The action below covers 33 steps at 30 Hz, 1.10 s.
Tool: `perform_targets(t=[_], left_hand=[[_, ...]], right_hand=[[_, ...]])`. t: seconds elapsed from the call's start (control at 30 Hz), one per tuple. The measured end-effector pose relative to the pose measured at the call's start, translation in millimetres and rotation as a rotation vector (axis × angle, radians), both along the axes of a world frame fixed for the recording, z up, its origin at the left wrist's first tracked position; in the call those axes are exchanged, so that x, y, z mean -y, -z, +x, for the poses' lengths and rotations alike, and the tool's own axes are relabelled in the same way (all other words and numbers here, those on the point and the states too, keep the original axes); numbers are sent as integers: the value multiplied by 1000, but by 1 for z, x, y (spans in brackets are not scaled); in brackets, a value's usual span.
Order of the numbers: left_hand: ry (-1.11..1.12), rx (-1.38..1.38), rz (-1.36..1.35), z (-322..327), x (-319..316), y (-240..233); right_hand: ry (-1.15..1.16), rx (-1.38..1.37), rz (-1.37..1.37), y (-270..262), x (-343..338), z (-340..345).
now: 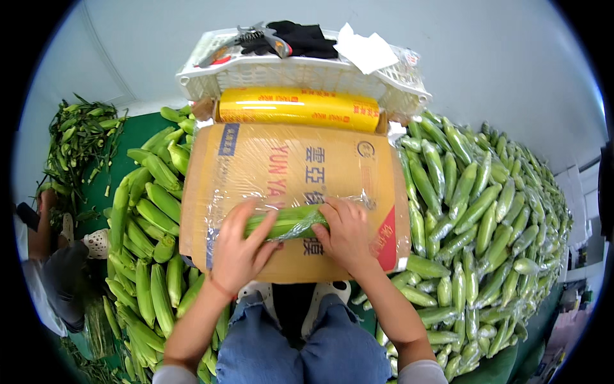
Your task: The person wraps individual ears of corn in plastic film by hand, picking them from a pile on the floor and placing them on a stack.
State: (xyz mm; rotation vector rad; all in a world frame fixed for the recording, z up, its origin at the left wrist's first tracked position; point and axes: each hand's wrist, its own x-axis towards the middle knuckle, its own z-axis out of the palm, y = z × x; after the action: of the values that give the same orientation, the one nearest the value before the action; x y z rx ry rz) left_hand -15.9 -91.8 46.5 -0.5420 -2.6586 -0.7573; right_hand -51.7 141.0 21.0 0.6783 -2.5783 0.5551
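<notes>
An ear of corn in its green husk [288, 222] lies crosswise over a cardboard box [249, 168], partly wrapped in clear plastic film. My left hand [242, 240] grips its left end, and my right hand [343, 228] holds the right end with the fingers curled over it. Clear film spreads over the box top and runs up towards a yellow roll of cling film [300, 108] at the box's far edge. The palms and the underside of the corn are hidden.
Unwrapped corn ears [156, 269] are heaped to the left, film-wrapped ones [470, 230] to the right. Behind the roll, a white plastic basket [297, 77] bears pruning shears [259, 41], black gloves [307, 38] and white paper [367, 48]. Another person [57, 278] sits far left near husk trimmings [79, 139].
</notes>
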Motion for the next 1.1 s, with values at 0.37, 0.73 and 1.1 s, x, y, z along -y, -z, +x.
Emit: perform_targets(t=[0.37,0.73,1.1], left_hand=[[143,213,-186,-120,27,-8],[127,316,-220,18,-8,-15],[287,376,-551,-196,9,7]], right_hand=[[-212,-148,102,0,13,-48],[-330,457,226,-25,0,9],[-364,236,328,-15,51,-91]])
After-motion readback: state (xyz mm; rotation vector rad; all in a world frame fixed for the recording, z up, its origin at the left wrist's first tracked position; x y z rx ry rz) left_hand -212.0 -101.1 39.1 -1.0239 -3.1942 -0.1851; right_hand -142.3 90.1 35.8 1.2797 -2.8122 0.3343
